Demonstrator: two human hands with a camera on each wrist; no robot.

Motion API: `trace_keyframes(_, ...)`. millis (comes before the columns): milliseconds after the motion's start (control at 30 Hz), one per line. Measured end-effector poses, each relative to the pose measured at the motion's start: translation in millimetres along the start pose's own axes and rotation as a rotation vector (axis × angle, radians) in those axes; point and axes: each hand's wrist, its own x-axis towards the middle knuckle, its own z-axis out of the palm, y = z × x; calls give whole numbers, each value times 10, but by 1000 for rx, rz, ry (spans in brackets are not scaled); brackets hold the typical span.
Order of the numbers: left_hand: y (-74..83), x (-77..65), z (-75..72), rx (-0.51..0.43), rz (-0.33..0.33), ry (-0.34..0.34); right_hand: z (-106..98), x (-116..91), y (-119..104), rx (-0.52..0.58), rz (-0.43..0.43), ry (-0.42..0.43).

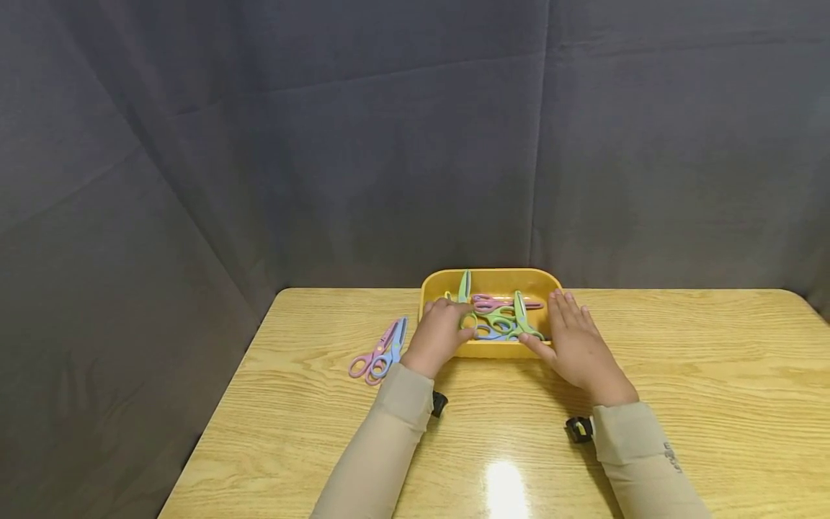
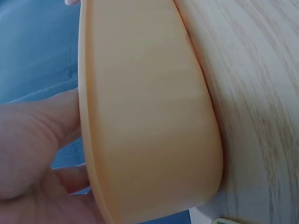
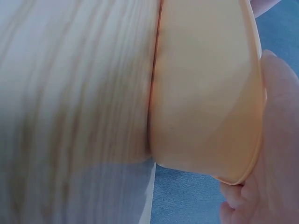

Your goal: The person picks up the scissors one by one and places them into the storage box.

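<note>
A yellow plastic bin (image 1: 499, 350) holds several pairs of scissors with green, pink, blue and yellow parts. My left hand (image 1: 441, 333) reaches over its left end, thumb and forefinger on either side of a handle loop of green scissors (image 1: 464, 286). I cannot tell whether they pinch it. In the left wrist view, the bin wall (image 2: 149, 107) hides the fingertips. My right hand (image 1: 579, 347) rests at the bin's right end, fingers straight along the rim and thumb at the front corner by other green scissors (image 1: 521, 311).
Pink scissors (image 1: 363, 363) and blue scissors (image 1: 397, 349) lie overlapping on the wooden table (image 1: 493, 418), left of the bin. A dark grey curtain (image 1: 402, 158) hangs behind the table and along its left side.
</note>
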Motion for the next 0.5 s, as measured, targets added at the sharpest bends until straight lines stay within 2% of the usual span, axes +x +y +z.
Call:
trace_keyframes(200, -23, 44, 13, -33, 18, -21, 2, 3, 2, 7, -2, 1)
trace_keyframes(500, -11, 77, -15, -67, -13, -70, -8, -4, -6, 15, -4, 6)
